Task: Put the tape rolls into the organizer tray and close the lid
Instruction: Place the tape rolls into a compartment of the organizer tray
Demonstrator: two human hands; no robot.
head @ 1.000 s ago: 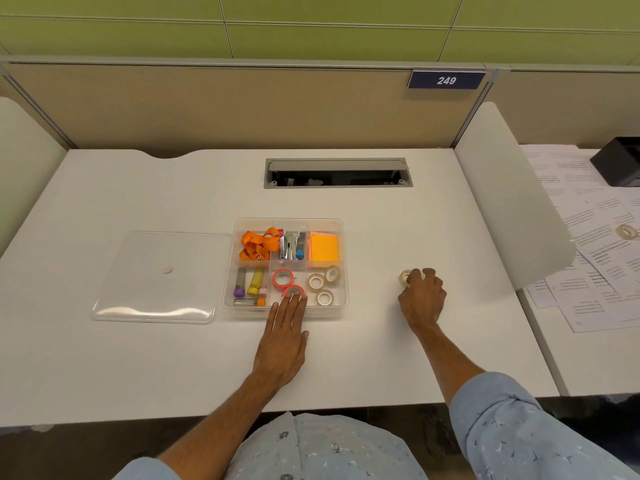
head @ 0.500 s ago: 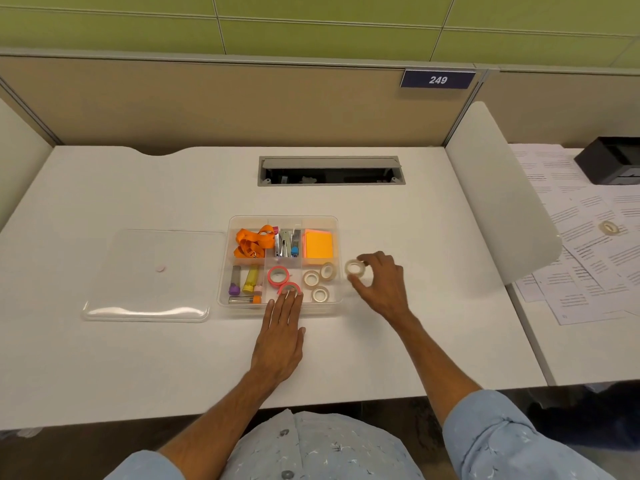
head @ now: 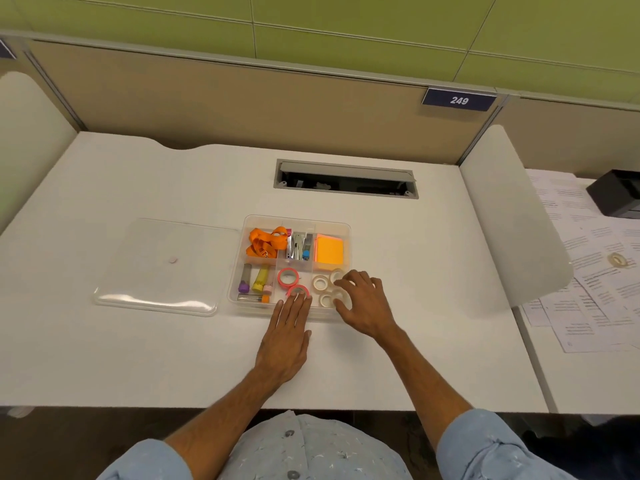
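**Right hand over the tape compartment, lid lying apart**

From my remote seat I see the clear plastic organizer tray sitting open in the middle of the white desk. Its flat transparent lid lies on the desk just left of the tray, not on it.

My right hand is over the tray's near-right compartment, fingers curled down around a small white tape roll. The fingertips wrap its edge, but I cannot tell whether the roll is pinched or already resting on the compartment floor. Three more white tape rolls show beside it in the same compartment: one at, one at and one at.

My left hand lies flat and spread on the desk, holding nothing, with its fingertips on the tray's near wall and touching a pink-rimmed tape roll. A second pink-rimmed tape roll sits just behind it in the middle near compartment.

The other compartments hold an orange lanyard, an orange sticky-note pad and coloured markers.

On the neighbouring desk to the right, one more pale tape roll rests on printed sheets of paper, well apart from the tray.
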